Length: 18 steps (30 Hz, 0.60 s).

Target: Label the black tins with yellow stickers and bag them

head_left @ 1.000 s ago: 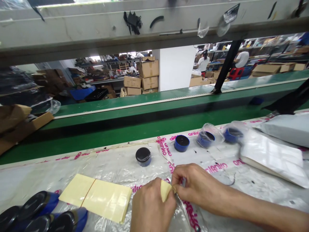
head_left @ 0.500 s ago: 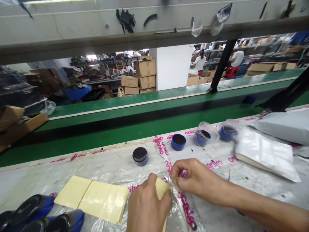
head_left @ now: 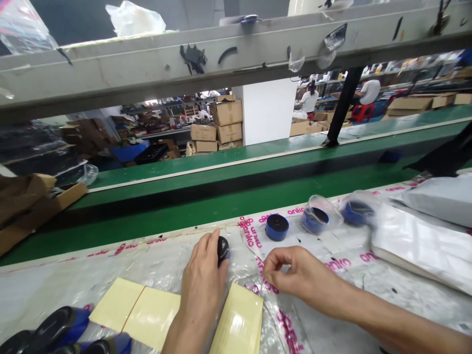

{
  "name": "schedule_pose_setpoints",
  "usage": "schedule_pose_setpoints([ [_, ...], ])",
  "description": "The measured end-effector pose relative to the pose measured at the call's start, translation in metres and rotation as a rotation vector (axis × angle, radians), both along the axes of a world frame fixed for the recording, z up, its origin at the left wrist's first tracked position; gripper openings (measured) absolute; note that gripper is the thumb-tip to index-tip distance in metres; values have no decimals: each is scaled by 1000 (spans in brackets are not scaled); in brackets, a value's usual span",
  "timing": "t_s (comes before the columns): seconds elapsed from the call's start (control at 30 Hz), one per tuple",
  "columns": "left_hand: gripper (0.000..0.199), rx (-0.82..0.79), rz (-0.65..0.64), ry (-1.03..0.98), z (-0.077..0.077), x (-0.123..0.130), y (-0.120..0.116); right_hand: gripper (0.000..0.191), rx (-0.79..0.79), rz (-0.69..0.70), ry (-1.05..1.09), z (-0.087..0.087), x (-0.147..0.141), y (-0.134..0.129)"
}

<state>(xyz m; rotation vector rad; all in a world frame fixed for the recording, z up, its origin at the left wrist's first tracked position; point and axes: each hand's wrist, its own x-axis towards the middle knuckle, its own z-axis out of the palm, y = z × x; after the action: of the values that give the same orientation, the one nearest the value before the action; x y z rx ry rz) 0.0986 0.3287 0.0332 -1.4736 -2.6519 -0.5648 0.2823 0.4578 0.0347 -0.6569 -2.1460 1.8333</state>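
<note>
My left hand (head_left: 201, 282) curls around a small round black-topped container (head_left: 222, 248), fingers behind it and thumb at its near side. The hand covers most of the container, which rests on the plastic-covered bench (head_left: 162, 263). Right beside that wrist lies a stack of pale yellow paper slips (head_left: 239, 319). A banded yellow stack (head_left: 136, 307) sits to the left, partly under my forearm. My right hand (head_left: 295, 270) hovers over the bench with thumb and forefinger pinched together; anything between the tips is too small to make out.
Behind my right hand stand a blue round container (head_left: 277, 227) and two more in clear plastic (head_left: 320, 216). Several blue-black containers (head_left: 55, 327) fill the lower left. White packets (head_left: 420, 241) lie at right. A green conveyor (head_left: 191, 196) runs behind, beneath a grey beam (head_left: 147, 64).
My left hand has left the yellow slip stack and moved up and left onto the black-topped container. My right hand keeps its pinch in nearly the same spot. The view has tilted up slightly.
</note>
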Motion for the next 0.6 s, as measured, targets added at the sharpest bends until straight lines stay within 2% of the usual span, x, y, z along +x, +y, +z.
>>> schedule_pose_setpoints([
  [0.07, 54, -42, 148, 28, 5, 10, 5, 9, -38, 9, 16, 1, -4, 3],
  [0.13, 59, -73, 231, 43, 7, 19, 7, 8, -60, 3, 19, 3, -10, 6],
  [0.2, 66, -69, 211, -3, 6, 23, 4, 10, -52, -5, 27, 7, -17, 7],
  [0.33, 76, -5, 78, -264, -3, 15, -10, 11, -34, 28, 77, 15, -32, 8],
  [0.43, 71, 44, 53, -396, -6, 6, -16, 12, -90, 34, 41, 19, -46, 9],
  [0.6, 60, 102, 48, -473, -3, 4, -10, 15, -126, 56, -51, 23, -65, 12],
])
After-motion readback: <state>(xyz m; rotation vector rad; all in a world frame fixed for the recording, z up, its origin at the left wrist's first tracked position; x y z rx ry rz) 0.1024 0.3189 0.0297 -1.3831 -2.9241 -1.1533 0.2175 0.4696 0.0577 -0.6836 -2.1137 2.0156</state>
